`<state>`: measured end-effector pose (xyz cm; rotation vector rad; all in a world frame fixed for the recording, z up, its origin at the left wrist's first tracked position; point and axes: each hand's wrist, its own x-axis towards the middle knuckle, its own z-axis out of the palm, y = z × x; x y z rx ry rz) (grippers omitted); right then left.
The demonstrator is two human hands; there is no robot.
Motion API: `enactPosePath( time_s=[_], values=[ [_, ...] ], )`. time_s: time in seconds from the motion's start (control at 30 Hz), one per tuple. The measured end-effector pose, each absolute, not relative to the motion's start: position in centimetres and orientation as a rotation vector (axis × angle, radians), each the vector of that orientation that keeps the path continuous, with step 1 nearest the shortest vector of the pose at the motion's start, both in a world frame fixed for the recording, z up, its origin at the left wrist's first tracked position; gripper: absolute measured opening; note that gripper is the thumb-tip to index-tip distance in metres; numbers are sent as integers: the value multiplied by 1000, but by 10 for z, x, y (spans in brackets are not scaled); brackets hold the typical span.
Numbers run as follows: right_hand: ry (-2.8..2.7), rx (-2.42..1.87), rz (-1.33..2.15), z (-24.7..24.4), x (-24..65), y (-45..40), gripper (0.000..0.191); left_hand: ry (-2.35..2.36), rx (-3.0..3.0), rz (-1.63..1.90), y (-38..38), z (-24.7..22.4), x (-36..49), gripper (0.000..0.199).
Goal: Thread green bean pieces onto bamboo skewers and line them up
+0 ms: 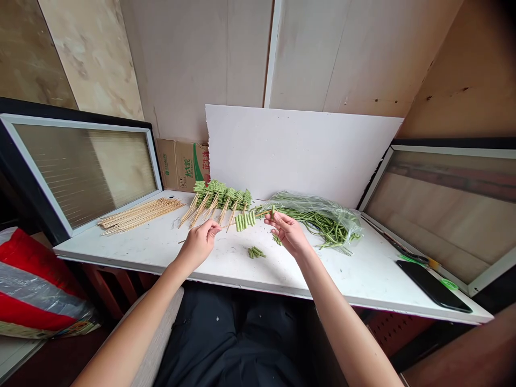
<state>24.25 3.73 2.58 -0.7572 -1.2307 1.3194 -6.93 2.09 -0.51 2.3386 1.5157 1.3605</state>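
A wooden skewer [229, 226] is pinched in my left hand [202, 239], with several short green bean pieces [245, 221] threaded side by side along it. My right hand [287, 230] holds one more bean piece [273, 211] upright between its fingertips, at the skewer's right end. Whether that piece touches the tip is too small to tell. Cut bean pieces [256, 252] lie on the white table below, and a few others [277, 239] are beside my right hand. Filled skewers [220, 198] are piled behind my left hand.
Bare skewers [141, 214] lie at the table's left. Long green beans [322, 217] spill from a clear plastic bag at the right. A black phone [433, 285] and scissors [411, 255] lie near the right edge. A cardboard box [181, 164] and white board [294, 153] stand behind.
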Motion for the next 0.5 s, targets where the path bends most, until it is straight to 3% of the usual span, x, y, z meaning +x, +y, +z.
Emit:
enactPosePath(
  time_s=[0.5],
  values=[
    [-1178,-736,1326,25,239,37,43,1536,2328,1313,19,-6,-68,23]
  ],
)
